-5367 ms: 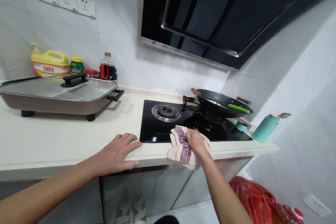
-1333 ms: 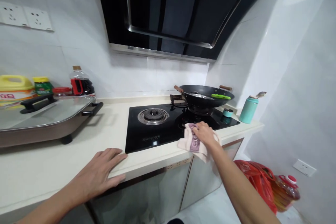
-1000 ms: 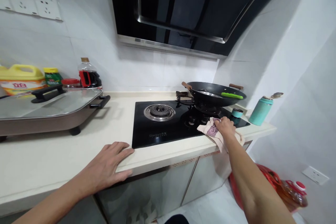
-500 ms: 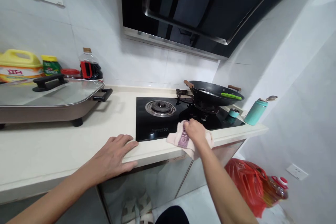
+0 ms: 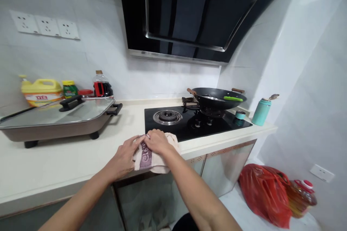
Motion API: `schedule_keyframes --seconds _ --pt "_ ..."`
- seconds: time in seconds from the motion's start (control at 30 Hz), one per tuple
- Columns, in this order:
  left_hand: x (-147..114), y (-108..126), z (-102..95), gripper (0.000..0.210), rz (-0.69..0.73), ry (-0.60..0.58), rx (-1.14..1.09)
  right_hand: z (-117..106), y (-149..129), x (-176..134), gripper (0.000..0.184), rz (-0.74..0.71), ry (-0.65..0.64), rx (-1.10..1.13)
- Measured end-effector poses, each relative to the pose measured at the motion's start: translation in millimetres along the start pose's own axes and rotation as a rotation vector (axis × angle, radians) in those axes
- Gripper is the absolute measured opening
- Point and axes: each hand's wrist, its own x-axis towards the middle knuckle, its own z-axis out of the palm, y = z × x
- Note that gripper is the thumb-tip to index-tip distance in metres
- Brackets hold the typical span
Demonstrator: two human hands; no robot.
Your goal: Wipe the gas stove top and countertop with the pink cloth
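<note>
A pale pink towel [image 5: 159, 162] with a purple lettered band lies bunched over the counter's front edge, at the hob's front left corner. My right hand [image 5: 157, 140] presses down on it from above, fingers curled into the fabric. At the towel's left side, my left hand [image 5: 123, 158] has its fingers over the upper corner, close against the right hand; its thumb is hidden. Just behind the hands is the black glass hob [image 5: 184, 130], with an uncovered left burner [image 5: 167, 117].
A black wok [image 5: 217, 103] with a green-handled utensil [image 5: 233, 99] sits on the right burner. Right of it stand a small teal cup [image 5: 240, 115] and an open teal flask [image 5: 261, 112]. A lidded electric pan [image 5: 54, 130] occupies the left counter. The range hood [image 5: 184, 14] hangs above.
My right hand has moved the towel leftward along the hob's front edge to my left hand. The left hand's fingers now lie on the towel instead of the bare counter. The view has shifted.
</note>
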Motion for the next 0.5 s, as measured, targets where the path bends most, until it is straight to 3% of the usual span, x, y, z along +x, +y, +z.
schedule_keyframes --seconds 0.1,0.17,0.23,0.3,0.4,0.5 --pt "0.5 3.4 -4.8 0.086 0.009 -0.061 0.012 -14.9 21.7 -15.8 0.050 -0.126 -0.100 0.061" --pt "0.9 4.0 -6.4 0.085 0.008 -0.089 0.034 -17.7 33.5 -30.8 0.061 -0.200 -0.133 0.080" --pt "1.4 3.5 -7.0 0.081 0.009 -0.105 0.046 -12.7 39.5 -47.2 0.087 -0.230 -0.098 0.055" --pt "1.6 3.0 -7.2 0.076 0.010 -0.099 0.040 -3.9 41.5 -62.0 0.096 -0.221 -0.001 0.021" --pt "1.8 2.7 -8.5 0.070 0.008 -0.090 0.022 2.8 47.7 -76.9 0.081 -0.184 0.128 -0.012" --pt "1.9 2.0 -11.2 0.075 -0.015 -0.139 0.026 -6.8 69.5 -85.8 0.065 -0.122 0.179 -0.049"
